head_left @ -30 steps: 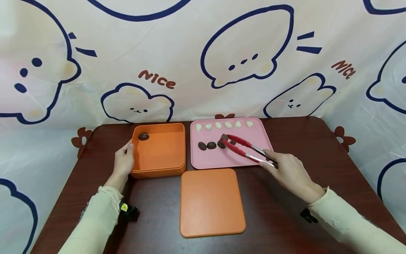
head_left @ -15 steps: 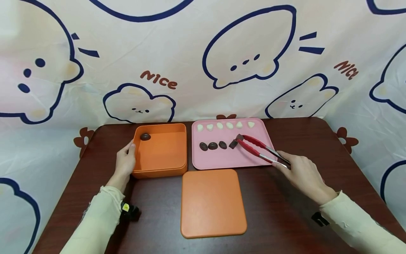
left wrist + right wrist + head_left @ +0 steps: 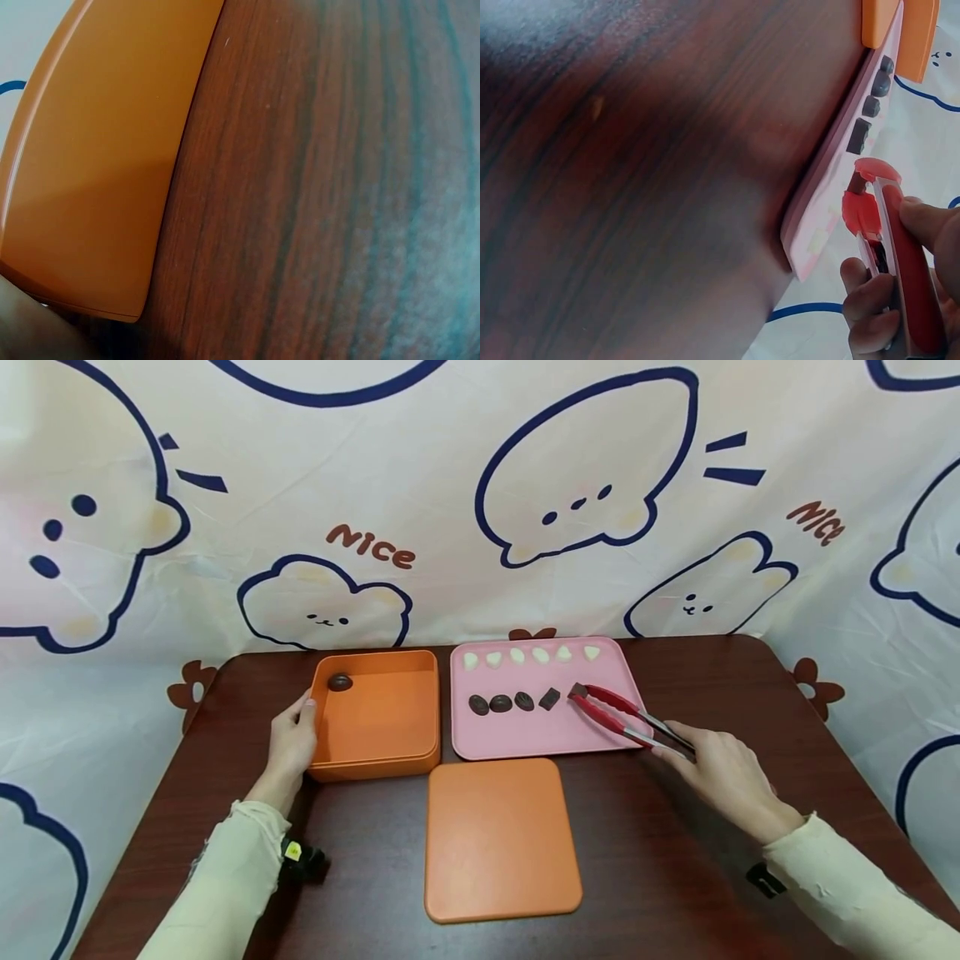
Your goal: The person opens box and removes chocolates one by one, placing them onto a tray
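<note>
My right hand (image 3: 723, 777) grips red-tipped tongs (image 3: 600, 717) over the right half of a pink tray (image 3: 510, 737). Between the tong tips is a small square dark chocolate (image 3: 578, 690), partly covered by them. Left of it on the tray lie a ridged rectangular chocolate (image 3: 550, 699) and three oval ones, including this dark oval (image 3: 500, 703). In the right wrist view, the thumb and fingers wrap the tongs (image 3: 911, 277). My left hand (image 3: 291, 739) holds the left wall of an orange box (image 3: 375, 718). One dark oval chocolate (image 3: 340, 682) sits in the box's back left corner.
Several white chocolates (image 3: 517, 655) form a row along the tray's back edge. An orange square lid (image 3: 502, 843) lies flat in front of the tray. Brown wooden table (image 3: 360, 860) surrounds these things, and a printed cloth (image 3: 442, 485) hangs behind it.
The tongs, with the square chocolate between their tips, have moved right along the tray, away from the oval chocolates. The rectangular chocolate has come into full view. My left hand stays on the box.
</note>
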Demonstrator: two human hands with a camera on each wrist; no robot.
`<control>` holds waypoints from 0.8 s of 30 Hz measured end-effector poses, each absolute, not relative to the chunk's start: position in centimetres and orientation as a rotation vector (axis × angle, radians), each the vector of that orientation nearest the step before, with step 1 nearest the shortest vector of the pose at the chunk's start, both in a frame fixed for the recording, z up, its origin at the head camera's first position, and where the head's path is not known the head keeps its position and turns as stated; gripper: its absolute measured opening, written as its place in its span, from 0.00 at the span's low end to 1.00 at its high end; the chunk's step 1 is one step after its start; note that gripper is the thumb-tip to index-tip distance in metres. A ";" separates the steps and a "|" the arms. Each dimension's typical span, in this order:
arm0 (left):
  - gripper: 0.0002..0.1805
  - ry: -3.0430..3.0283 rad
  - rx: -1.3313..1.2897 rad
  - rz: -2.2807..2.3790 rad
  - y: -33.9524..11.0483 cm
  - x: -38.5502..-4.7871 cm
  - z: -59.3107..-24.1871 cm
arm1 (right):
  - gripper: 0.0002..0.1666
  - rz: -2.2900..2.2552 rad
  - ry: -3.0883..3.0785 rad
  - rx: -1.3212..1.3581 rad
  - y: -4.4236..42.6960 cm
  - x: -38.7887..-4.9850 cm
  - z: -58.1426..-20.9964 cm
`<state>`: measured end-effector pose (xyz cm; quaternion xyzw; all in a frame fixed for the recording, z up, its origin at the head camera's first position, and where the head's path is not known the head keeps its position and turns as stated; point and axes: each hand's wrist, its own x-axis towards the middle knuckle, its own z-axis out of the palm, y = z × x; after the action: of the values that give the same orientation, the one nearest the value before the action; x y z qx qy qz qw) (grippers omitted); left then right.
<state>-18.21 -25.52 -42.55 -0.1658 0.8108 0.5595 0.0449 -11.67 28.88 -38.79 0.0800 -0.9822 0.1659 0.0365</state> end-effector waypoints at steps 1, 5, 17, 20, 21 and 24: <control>0.31 2.476 -0.509 1.709 -25.5 -18.3 -42.6 | 0.30 0.514 -3.018 0.246 28.9 -11.7 -38.9; 0.30 2.477 -0.503 1.712 -25.4 -18.4 -42.6 | 0.30 0.524 -3.031 0.242 28.9 -11.7 -39.1; 0.30 2.487 -0.480 1.705 -25.3 -18.4 -42.5 | 0.28 0.522 -3.022 0.266 28.9 -11.7 -39.9; 0.30 2.487 -0.485 1.707 -25.3 -18.3 -42.5 | 0.27 0.518 -3.008 0.276 28.8 -11.8 -39.9; 0.30 2.486 -0.486 1.710 -25.4 -18.3 -42.5 | 0.27 0.523 -3.006 0.281 28.8 -11.8 -39.9; 0.30 2.484 -0.485 1.708 -25.5 -18.2 -42.6 | 0.27 0.531 -3.009 0.278 28.8 -11.8 -39.8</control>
<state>-18.20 -25.47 -42.57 -0.1587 0.8127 0.5589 0.0438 -11.80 28.79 -39.84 0.0905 -0.9800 0.1731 0.0369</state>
